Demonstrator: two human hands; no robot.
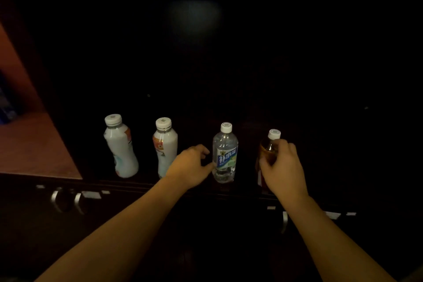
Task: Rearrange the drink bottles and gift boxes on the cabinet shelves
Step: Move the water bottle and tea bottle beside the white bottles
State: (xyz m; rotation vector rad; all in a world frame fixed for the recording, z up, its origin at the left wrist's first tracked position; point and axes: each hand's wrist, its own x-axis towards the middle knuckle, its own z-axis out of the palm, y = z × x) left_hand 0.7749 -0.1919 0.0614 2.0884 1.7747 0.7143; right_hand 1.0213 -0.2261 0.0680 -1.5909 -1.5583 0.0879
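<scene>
— Where is the amber bottle [269,147] found?
— Upright at the right end of the shelf row, gripped by the right hand [282,165].
— And the left hand [191,165]?
— Loosely curled, its thumb touching the clear water bottle [224,153]; two white bottles [121,146] are seen further left.

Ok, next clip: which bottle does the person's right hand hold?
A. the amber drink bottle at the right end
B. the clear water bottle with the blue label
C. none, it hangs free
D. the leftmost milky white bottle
A: the right hand is curled round the amber drink bottle, while the left hand only touches the clear water bottle.
</scene>
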